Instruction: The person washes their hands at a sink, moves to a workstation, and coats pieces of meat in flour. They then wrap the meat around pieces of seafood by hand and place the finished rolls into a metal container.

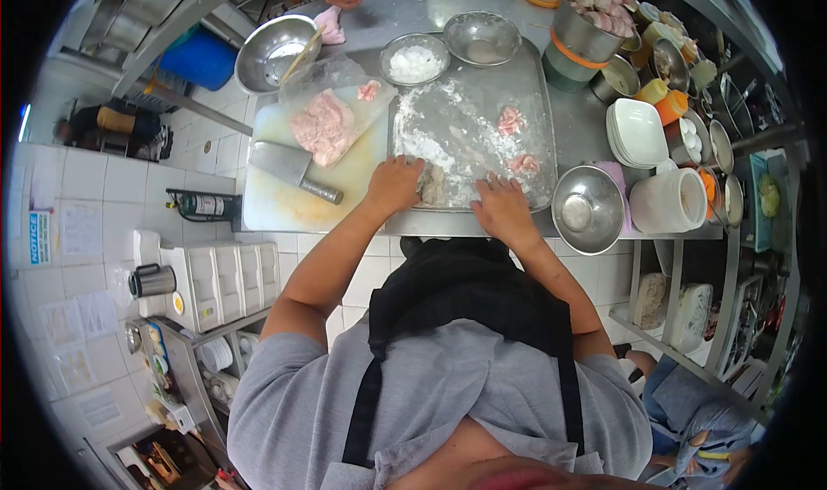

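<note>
Both hands are down on the floured tray point(534, 102) at its near edge. The left hand point(394, 185) lies palm-down, fingers curled loosely over the left end of a flour-coated piece of meat point(433, 186); whether it actually grips it I cannot tell. The right hand point(502, 207) lies flat, fingers spread, nothing in it, just right of the piece. That piece sits between the two hands, its long axis running away from the near tray edge, far end pointing up the tray. Beyond the right fingertips lie two pink meat pieces point(511, 120). Left of the left fingers, a cleaver point(289, 168) rests on the cutting board point(276, 205).
</note>
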`<state>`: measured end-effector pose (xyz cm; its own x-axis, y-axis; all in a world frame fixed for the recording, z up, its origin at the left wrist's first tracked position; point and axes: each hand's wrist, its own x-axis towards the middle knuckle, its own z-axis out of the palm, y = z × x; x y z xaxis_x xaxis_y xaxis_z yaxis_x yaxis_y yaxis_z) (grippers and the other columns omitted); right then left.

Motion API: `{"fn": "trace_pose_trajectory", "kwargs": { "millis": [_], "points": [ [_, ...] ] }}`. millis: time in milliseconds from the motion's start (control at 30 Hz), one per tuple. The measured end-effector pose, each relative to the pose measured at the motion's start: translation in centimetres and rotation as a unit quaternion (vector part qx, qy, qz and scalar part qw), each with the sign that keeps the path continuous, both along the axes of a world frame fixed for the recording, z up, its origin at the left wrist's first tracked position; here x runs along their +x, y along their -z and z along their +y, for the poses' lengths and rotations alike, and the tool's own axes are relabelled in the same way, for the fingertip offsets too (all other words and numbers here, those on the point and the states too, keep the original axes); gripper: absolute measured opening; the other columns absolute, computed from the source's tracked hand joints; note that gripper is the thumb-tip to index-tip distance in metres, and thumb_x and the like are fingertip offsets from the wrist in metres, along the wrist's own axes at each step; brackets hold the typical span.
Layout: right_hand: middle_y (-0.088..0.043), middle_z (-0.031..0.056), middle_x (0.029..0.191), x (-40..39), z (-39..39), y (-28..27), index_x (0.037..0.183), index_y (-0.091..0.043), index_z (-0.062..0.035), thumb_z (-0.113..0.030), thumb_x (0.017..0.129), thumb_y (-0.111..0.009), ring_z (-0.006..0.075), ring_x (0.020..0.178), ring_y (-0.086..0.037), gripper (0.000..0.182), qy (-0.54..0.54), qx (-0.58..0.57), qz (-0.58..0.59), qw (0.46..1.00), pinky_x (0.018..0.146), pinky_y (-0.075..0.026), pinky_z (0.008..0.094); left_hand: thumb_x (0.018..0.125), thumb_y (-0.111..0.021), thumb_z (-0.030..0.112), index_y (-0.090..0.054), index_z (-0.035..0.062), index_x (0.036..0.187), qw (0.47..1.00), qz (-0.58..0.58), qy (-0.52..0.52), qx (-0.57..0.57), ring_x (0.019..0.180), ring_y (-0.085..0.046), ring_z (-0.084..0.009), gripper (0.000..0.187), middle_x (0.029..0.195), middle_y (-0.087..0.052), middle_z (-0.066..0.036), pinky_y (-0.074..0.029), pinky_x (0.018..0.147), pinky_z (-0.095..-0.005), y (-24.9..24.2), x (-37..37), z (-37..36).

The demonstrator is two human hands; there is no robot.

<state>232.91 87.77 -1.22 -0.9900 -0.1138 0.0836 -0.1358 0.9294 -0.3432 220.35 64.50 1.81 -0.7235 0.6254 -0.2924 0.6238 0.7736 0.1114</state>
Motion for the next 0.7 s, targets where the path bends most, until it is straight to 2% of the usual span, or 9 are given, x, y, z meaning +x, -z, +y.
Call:
{"fn": "trace_pose_trajectory", "kwargs": {
  "millis": [133, 267, 367, 433, 500, 567, 600, 667, 700],
  "points": [
    [-0.063, 0.0288, 0.132, 0.0, 0.0, 0.3, 0.118, -0.064, -0.0020, -0.026, 0.089, -0.071, 0.0404, 0.120, -0.062, 0.038, 0.002, 0.005, -0.006, 1.000, 0.105, -0.045, 0.0551, 0.073, -0.084, 0.015, -0.059, 0.0137, 0.122, 0.998, -0.025, 0.022, 0.055, 0.111, -0.062, -0.0410, 0.055, 0.118, -0.061, -0.018, -0.052, 0.095, -0.0469, 0.9, 0.5, -0.1],
    [-0.062, 0.0269, 0.132, 0.1, 0.1, -0.1, 0.117, -0.065, -0.0023, -0.026, 0.088, -0.071, 0.0397, 0.121, -0.061, 0.038, 0.003, -0.002, -0.024, 1.000, 0.103, -0.045, 0.0538, 0.073, -0.080, 0.009, -0.059, 0.0138, 0.114, 0.995, -0.050, 0.032, 0.077, 0.109, -0.061, -0.0416, 0.047, 0.117, -0.060, -0.017, -0.052, 0.093, -0.0475, 1.2, 0.7, -0.1],
    [-0.062, 0.0256, 0.131, 0.4, 0.2, 0.1, 0.117, -0.065, -0.0024, -0.025, 0.089, -0.071, 0.0392, 0.120, -0.060, 0.036, 0.014, -0.009, -0.013, 1.000, 0.102, -0.046, 0.0526, 0.072, -0.077, 0.006, -0.060, 0.0126, 0.110, 0.988, -0.104, 0.024, 0.113, 0.106, -0.062, -0.0379, 0.042, 0.114, -0.061, -0.016, -0.052, 0.089, -0.0451, 1.6, -0.9, -0.9],
    [-0.062, 0.0256, 0.132, 0.5, 0.4, 0.6, 0.117, -0.065, -0.0022, -0.024, 0.089, -0.070, 0.0389, 0.121, -0.060, 0.036, 0.016, -0.027, -0.005, 1.000, 0.102, -0.046, 0.0526, 0.070, -0.080, 0.006, -0.060, 0.0101, 0.107, 0.953, -0.081, 0.030, 0.291, 0.098, -0.065, -0.0298, 0.042, 0.108, -0.062, -0.012, -0.052, 0.086, -0.0413, 2.8, -3.9, -1.7],
    [-0.062, 0.0257, 0.132, 0.8, 0.5, 1.2, 0.117, -0.065, -0.0021, -0.024, 0.089, -0.070, 0.0387, 0.121, -0.061, 0.036, 0.011, -0.040, 0.002, 0.999, 0.102, -0.047, 0.0525, 0.072, -0.082, 0.004, -0.059, 0.0081, 0.107, 0.950, -0.140, -0.051, 0.274, 0.090, -0.066, -0.0201, 0.041, 0.103, -0.063, -0.008, -0.056, 0.076, -0.0350, -1.3, -6.2, -0.2],
    [-0.062, 0.0256, 0.134, 0.6, 0.6, 1.4, 0.118, -0.064, -0.0016, -0.023, 0.089, -0.070, 0.0381, 0.122, -0.060, 0.036, 0.009, -0.035, 0.019, 0.999, 0.102, -0.047, 0.0529, 0.077, -0.082, 0.001, -0.061, 0.0073, 0.108, 0.849, -0.284, -0.179, 0.408, 0.087, -0.066, -0.0151, 0.038, 0.102, -0.061, -0.005, -0.060, 0.069, -0.0311, -3.1, -8.5, 1.9],
    [-0.062, 0.0259, 0.136, 0.6, 0.7, 1.2, 0.117, -0.064, -0.0010, -0.023, 0.089, -0.070, 0.0382, 0.123, -0.060, 0.036, 0.006, -0.041, 0.012, 0.999, 0.102, -0.048, 0.0532, 0.077, -0.082, 0.001, -0.061, 0.0073, 0.108, 0.849, -0.283, -0.179, 0.410, 0.087, -0.066, -0.0151, 0.038, 0.102, -0.061, -0.005, -0.060, 0.069, -0.0311, -3.9, -9.6, 3.0],
    [-0.061, 0.0260, 0.136, 0.6, 0.8, 1.0, 0.117, -0.064, -0.0009, -0.023, 0.089, -0.070, 0.0383, 0.124, -0.060, 0.036, 0.007, -0.043, -0.004, 0.999, 0.102, -0.048, 0.0530, 0.083, -0.080, 0.000, -0.060, 0.0051, 0.115, 0.804, -0.273, -0.217, 0.482, 0.087, -0.066, -0.0156, 0.037, 0.103, -0.060, -0.008, -0.064, 0.066, -0.0309, -5.6, -11.7, 6.3],
    [-0.061, 0.0261, 0.136, 0.5, 0.9, 1.0, 0.117, -0.064, -0.0007, -0.024, 0.089, -0.070, 0.0383, 0.124, -0.060, 0.036, 0.008, -0.046, -0.022, 0.999, 0.101, -0.048, 0.0527, 0.083, -0.080, 0.000, -0.060, 0.0051, 0.115, 0.803, -0.268, -0.209, 0.490, 0.087, -0.066, -0.0156, 0.037, 0.103, -0.060, -0.008, -0.064, 0.066, -0.0309, -6.5, -12.7, 8.1]
  ]
}}
